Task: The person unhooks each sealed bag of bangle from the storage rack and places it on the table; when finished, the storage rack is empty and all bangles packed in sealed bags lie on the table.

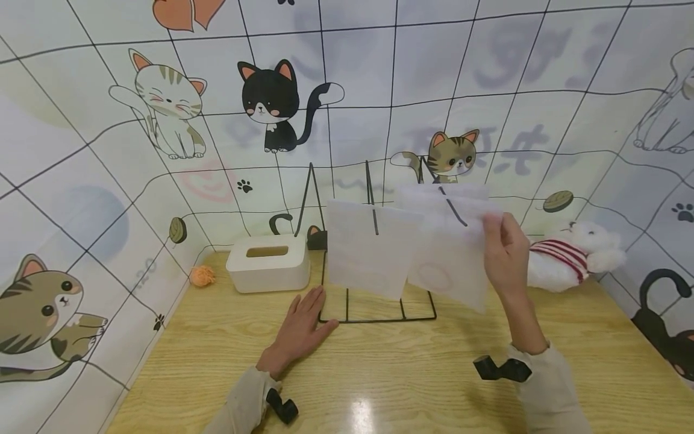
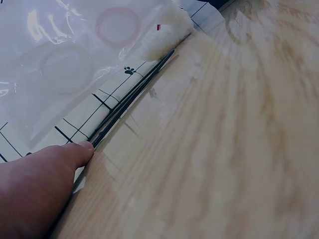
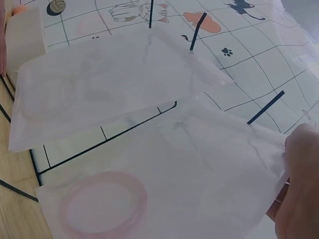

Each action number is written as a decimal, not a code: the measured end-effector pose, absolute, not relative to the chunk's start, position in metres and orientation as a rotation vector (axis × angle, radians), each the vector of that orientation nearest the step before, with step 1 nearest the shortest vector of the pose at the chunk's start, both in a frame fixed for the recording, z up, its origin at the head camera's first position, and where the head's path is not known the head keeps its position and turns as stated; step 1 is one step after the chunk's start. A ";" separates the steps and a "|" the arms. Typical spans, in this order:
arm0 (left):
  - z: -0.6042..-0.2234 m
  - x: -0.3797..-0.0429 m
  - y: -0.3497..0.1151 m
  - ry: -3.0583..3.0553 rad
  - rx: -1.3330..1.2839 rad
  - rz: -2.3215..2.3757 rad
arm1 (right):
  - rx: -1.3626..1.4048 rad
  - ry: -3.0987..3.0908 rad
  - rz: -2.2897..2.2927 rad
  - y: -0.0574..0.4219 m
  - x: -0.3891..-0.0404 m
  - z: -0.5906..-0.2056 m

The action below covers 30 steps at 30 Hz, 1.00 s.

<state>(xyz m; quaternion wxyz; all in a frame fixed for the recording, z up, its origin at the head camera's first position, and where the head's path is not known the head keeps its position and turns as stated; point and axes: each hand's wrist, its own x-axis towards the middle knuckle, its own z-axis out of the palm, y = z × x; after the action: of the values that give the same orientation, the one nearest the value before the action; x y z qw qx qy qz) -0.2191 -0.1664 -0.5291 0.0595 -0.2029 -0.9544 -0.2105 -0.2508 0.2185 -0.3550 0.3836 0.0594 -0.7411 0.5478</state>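
Note:
Two translucent plastic bags hang from a black wire rack (image 1: 379, 320), its prongs showing through and above their tops. Inside the right bag (image 1: 450, 265) is a pink ring (image 3: 142, 199); a pale ring (image 2: 46, 67) shows faintly in the left bag (image 1: 374, 259). My right hand (image 1: 506, 256) pinches the right bag near its upper right corner, thumb against fingers. Flat on the table, my left hand (image 1: 300, 331) has its fingers extended at the rack's left base corner. In the left wrist view, a fingertip (image 2: 84, 146) touches the black base wire.
A white tissue box (image 1: 271, 268) stands left of the rack, with a small orange ball (image 1: 202, 276) beyond it. On the right lies a white plush toy (image 1: 558, 259) in a red-striped top. Cat-printed cloth (image 1: 358, 78) covers the walls around the wooden table (image 1: 379, 374).

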 end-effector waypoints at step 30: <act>-0.529 -0.220 -0.165 -2.881 -0.616 -0.601 | 0.246 -1.781 1.392 0.237 -0.238 -0.342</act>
<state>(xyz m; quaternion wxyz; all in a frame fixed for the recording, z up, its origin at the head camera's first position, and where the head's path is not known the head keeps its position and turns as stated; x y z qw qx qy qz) -0.2204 -0.1652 -0.5292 0.0672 -0.2043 -0.9560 -0.1995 -0.2379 0.2367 -0.3423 0.4203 0.0980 -0.7108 0.5554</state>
